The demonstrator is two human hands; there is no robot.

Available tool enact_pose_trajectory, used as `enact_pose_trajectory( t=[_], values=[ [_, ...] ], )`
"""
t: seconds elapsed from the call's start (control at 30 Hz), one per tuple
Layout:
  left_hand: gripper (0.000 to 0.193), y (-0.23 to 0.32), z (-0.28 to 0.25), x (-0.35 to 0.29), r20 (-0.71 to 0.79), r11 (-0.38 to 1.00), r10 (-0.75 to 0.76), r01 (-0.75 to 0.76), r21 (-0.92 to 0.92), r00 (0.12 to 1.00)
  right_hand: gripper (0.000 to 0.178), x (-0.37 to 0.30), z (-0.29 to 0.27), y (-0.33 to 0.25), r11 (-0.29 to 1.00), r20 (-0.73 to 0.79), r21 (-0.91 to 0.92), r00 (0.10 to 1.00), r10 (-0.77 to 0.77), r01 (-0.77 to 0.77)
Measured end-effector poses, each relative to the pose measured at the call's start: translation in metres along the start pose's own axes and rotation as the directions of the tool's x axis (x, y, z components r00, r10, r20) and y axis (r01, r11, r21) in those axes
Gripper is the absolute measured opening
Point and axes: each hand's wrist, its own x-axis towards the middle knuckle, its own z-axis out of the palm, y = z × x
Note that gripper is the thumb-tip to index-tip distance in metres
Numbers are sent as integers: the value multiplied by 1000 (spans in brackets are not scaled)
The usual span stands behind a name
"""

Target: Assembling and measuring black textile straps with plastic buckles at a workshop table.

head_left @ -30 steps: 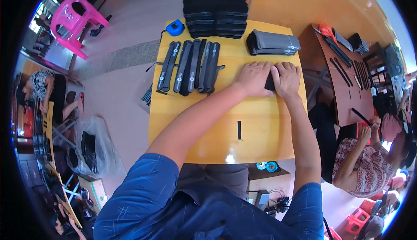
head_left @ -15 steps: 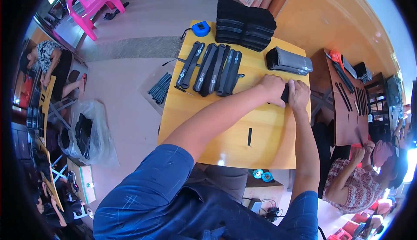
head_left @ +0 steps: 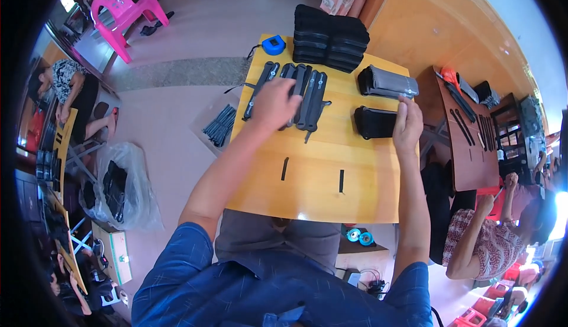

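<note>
My left hand (head_left: pixel 276 103) is over the row of dark fabric straps, its fingers partly curled and apart, slightly blurred, with nothing seen in it. Beneath and beside it lie a strap at the row's left (head_left: pixel 258 97) and several more straps (head_left: pixel 312 103) on the right. My right hand (head_left: pixel 408 124) rests its outstretched fingers against the right end of a black folded fabric bundle (head_left: pixel 375 123), hiding that end. Just beyond lies a similar grey-topped bundle (head_left: pixel 387 82). A tall stack of black folded fabric (head_left: pixel 330 38) stands at the table's far side.
The yellow table (head_left: pixel 313 200) carries two short black marks near its front. A blue tape measure (head_left: pixel 273 45) sits at the far left corner. Thin dark rods (head_left: pixel 219 127) lie in a box left of the table. On the right, a co-worker sits at a brown table (head_left: pixel 473 164).
My left hand has let go of the black bundle and moved left to the straps. The bundle now lies in plain view; my right hand stays at its right end.
</note>
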Motion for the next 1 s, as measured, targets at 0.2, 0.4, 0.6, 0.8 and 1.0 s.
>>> enact_pose_trajectory(
  t=[0.2, 0.4, 0.6, 0.8, 1.0],
  values=[
    [42, -71, -40, 3, 119, 906, -350, 304, 294, 929, 13, -31, 26, -100, 953, 253, 293, 968, -5, -72],
    [43, -81, -36, 8, 269, 867, -468, 380, 321, 842, 24, -53, 79, -143, 930, 332, 368, 936, -119, -13],
    [34, -104, -22, 4, 129, 831, -526, 476, 286, 841, 34, -42, 125, -189, 932, 485, 363, 853, -193, 4],
    [49, -64, -27, 5, 138, 911, -403, 381, 157, 905, 38, -49, 147, -167, 943, 290, 325, 941, -175, 75],
    [75, -38, -3, -14, 126, 997, -74, 78, -27, 989, 42, -51, 158, -131, 811, 321, 278, 845, 427, -515]
  ],
)
